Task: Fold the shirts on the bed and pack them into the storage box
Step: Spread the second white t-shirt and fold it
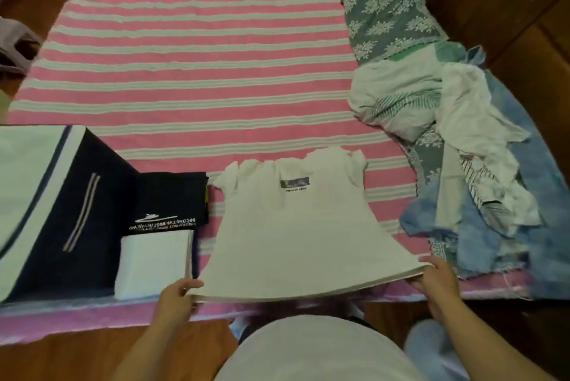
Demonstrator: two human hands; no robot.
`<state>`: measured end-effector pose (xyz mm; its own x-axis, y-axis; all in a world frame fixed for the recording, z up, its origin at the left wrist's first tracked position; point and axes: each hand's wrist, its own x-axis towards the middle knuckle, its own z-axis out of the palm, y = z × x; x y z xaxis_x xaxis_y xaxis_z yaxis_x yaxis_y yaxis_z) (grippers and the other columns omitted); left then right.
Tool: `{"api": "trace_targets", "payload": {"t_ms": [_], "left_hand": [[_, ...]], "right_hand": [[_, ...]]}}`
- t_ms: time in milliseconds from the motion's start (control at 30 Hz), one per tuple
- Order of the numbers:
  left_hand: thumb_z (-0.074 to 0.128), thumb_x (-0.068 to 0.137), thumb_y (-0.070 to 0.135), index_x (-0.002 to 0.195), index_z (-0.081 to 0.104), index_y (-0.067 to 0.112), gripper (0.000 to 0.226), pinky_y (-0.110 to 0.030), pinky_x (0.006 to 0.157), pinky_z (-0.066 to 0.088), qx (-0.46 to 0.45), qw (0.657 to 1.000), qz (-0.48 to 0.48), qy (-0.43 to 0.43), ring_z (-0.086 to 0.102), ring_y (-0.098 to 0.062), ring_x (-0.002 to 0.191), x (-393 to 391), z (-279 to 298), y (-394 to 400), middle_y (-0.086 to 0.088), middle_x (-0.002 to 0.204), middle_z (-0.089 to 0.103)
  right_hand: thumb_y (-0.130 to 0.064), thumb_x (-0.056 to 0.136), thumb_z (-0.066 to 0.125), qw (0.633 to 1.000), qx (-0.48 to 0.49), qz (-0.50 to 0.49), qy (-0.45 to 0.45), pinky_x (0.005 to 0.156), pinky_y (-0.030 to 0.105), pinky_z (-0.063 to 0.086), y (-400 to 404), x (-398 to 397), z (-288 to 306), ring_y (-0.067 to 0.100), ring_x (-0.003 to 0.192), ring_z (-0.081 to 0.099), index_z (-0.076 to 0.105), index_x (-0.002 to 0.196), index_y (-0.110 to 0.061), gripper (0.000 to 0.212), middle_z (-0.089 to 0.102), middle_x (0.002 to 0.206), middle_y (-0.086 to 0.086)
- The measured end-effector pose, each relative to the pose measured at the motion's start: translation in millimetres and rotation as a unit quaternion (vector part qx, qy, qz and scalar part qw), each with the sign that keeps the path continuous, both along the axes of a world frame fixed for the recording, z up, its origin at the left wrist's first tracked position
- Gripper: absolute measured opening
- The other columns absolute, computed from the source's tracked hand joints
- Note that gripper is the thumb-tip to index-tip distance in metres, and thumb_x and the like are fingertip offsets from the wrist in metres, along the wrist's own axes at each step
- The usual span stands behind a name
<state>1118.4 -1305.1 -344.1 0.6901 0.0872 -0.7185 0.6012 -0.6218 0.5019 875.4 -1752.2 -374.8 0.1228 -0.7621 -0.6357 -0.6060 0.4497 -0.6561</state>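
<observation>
White shirt lay flat, collar away, at the bed's near edge, its hem corners pinched by the left hand and right hand, each grip closed on cloth.

One white shirt lies spread at six o'clock; two folded shirts, black and white, at eight; one heap of unfolded clothes (uncountable) at three.
</observation>
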Motion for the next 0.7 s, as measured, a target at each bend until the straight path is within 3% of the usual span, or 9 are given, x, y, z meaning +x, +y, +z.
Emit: {"api": "trace_targets", "payload": {"t_ms": [33, 133, 233, 333, 433, 500, 600, 700], "left_hand": [[0.045, 0.092, -0.021, 0.097, 0.072, 0.001, 0.035, -0.037, 0.068, 0.053, 0.011, 1.000, -0.011, 0.013, 0.064, -0.032, 0.072, -8, -5, 4, -0.025, 0.099, 0.071], [0.052, 0.090, -0.017, 0.097, 0.076, 0.008, 0.035, -0.036, 0.071, 0.055, 0.026, 0.999, -0.031, 0.037, 0.065, -0.028, 0.074, -29, -14, 11, -0.021, 0.097, 0.073], [0.055, 0.091, -0.016, 0.108, 0.075, 0.003, 0.033, -0.032, 0.065, 0.049, -0.001, 0.998, -0.013, 0.066, 0.059, -0.025, 0.069, -44, -13, 15, -0.019, 0.087, 0.073], [0.058, 0.096, -0.008, 0.119, 0.071, 0.003, 0.029, -0.039, 0.086, 0.054, -0.023, 0.994, -0.025, 0.105, 0.061, -0.025, 0.084, -51, -10, 19, -0.017, 0.104, 0.072], [0.056, 0.096, -0.010, 0.125, 0.067, 0.001, 0.034, -0.046, 0.109, 0.043, -0.046, 0.992, -0.022, 0.117, 0.059, -0.029, 0.111, -52, -6, 22, -0.014, 0.122, 0.066], [0.052, 0.096, -0.010, 0.121, 0.068, 0.003, 0.033, -0.043, 0.103, 0.044, -0.090, 0.988, 0.003, 0.128, 0.058, -0.027, 0.102, -55, -6, 23, -0.014, 0.112, 0.065], [0.050, 0.097, 0.007, 0.112, 0.069, -0.005, 0.027, -0.040, 0.078, 0.045, -0.160, 0.972, 0.118, 0.122, 0.054, -0.028, 0.083, -59, -12, 25, -0.021, 0.101, 0.064], [0.057, 0.100, 0.006, 0.116, 0.068, 0.001, 0.020, -0.051, 0.090, 0.051, -0.130, 0.977, 0.143, 0.086, 0.062, -0.036, 0.097, -60, -21, 33, -0.019, 0.110, 0.071]], "right_hand": [[0.010, 0.083, 0.057, 1.000, 0.005, -0.014, 0.003, 0.075, 0.047, 0.059, 9, 1, 11, 0.041, 0.098, 0.065, 0.065, 0.088, -0.018, 0.029, 0.067, 0.106, 0.025], [0.016, 0.089, 0.051, 0.996, 0.049, -0.072, -0.015, 0.048, 0.028, 0.059, 19, -1, 24, 0.034, 0.080, 0.063, 0.060, 0.096, -0.007, 0.026, 0.064, 0.093, 0.021], [0.011, 0.093, 0.048, 0.991, 0.077, -0.110, -0.012, 0.043, 0.026, 0.056, 14, -11, 27, 0.030, 0.076, 0.063, 0.063, 0.102, -0.005, 0.023, 0.065, 0.090, 0.019], [0.006, 0.096, 0.048, 0.983, 0.121, -0.138, 0.001, 0.052, 0.030, 0.059, 12, -25, 25, 0.027, 0.076, 0.063, 0.060, 0.114, -0.002, 0.023, 0.065, 0.089, 0.015], [0.009, 0.090, 0.057, 0.976, 0.121, -0.183, 0.004, 0.064, 0.036, 0.057, 14, -34, 28, 0.025, 0.073, 0.061, 0.058, 0.120, 0.003, 0.031, 0.062, 0.085, 0.013], [0.009, 0.087, 0.061, 0.972, 0.112, -0.205, 0.002, 0.076, 0.038, 0.054, 17, -39, 30, 0.025, 0.073, 0.061, 0.057, 0.126, 0.007, 0.039, 0.062, 0.084, 0.012], [0.007, 0.092, 0.059, 0.971, 0.112, -0.209, -0.012, 0.074, 0.036, 0.056, 22, -44, 32, 0.023, 0.075, 0.062, 0.055, 0.128, 0.009, 0.036, 0.063, 0.086, 0.012], [0.011, 0.097, 0.053, 0.975, 0.111, -0.192, -0.017, 0.089, 0.038, 0.056, 20, -49, 29, 0.029, 0.096, 0.062, 0.048, 0.144, -0.003, 0.049, 0.064, 0.121, 0.022]]}}
